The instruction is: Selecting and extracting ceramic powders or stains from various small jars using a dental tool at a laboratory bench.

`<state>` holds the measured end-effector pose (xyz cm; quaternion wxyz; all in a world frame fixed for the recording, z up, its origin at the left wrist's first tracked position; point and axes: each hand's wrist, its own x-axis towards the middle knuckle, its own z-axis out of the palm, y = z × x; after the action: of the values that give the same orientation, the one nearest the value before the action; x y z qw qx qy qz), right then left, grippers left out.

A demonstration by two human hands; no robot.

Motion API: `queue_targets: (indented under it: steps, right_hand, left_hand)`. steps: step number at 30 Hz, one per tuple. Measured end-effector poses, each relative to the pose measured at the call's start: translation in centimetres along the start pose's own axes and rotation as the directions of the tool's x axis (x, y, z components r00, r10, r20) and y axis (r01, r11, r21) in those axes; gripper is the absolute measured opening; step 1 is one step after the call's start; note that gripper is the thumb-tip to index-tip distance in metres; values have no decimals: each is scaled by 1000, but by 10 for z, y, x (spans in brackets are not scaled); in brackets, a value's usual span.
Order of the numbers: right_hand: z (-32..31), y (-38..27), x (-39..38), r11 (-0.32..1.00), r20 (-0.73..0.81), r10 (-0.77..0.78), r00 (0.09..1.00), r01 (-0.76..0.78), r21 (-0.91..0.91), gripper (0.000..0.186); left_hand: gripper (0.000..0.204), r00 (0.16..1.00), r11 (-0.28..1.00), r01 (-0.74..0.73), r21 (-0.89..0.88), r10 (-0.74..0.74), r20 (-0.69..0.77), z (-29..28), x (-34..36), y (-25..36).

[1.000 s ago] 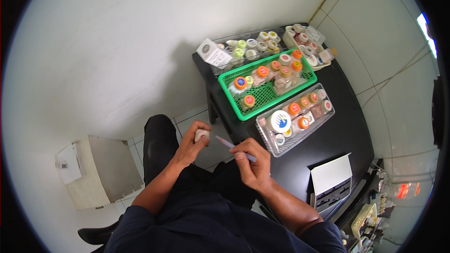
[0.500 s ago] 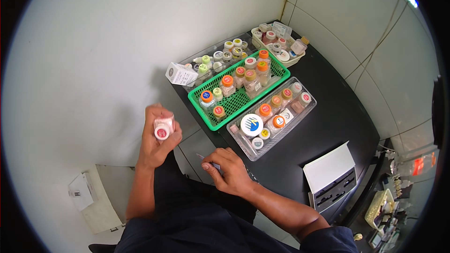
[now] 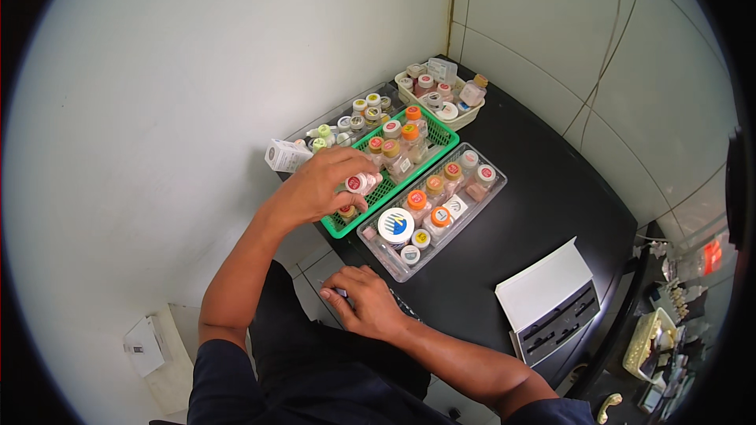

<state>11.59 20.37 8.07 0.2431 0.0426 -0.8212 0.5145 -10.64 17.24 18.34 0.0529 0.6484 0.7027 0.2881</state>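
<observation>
My left hand (image 3: 319, 185) reaches over the near-left end of a green basket (image 3: 334, 230). Its thumb and fingers close round a small clear jar of pale pink stuff, whose white cap with a red top (image 3: 357, 182) faces up. A gold-capped jar (image 3: 346, 211) shows just under the thumb. Farther along the basket stand several jars with orange, gold and white caps, among them a gold-capped jar (image 3: 394, 159). My right hand (image 3: 366, 303) hovers by the black table's front edge, closed on a slim, light-coloured item (image 3: 342, 293), mostly hidden by the fingers.
Beside the green basket lies a clear tray (image 3: 402, 274) of jars and a round white tub (image 3: 396, 225). Behind are a cream basket (image 3: 469, 116) and a white box (image 3: 287, 156). An open white case (image 3: 545, 287) lies at the right. A wall borders the left side.
My left hand has carried the pink jar from beside the table, right and away from me, to over the green basket. My right hand stays near the table edge, gripping the slim item.
</observation>
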Motion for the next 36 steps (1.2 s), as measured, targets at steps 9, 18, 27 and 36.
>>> queue_targets:
  steps: [9, 18, 27, 36]
  right_hand:
    - [2, 0, 0, 999, 6, 26, 1000, -26, 19, 12]
    - [2, 2, 0, 999, 16, 32, 999, -32, 7, 11]
    - [3, 2, 0, 1000, 18, 19, 1000, -19, -1, 11]
    - [2, 2, -2, 999, 32, 32, 999, -32, 19, 14]
  left_hand:
    - [51, 975, 955, -167, 245, 123, 183, 6, 22, -22]
    - [47, 973, 918, -205, 339, 155, 170, 11, 28, -19]
    - [37, 985, 949, 2, 315, 53, -165, 32, 59, -28]
    - [30, 960, 991, 86, -103, -110, -257, 11, 40, -4]
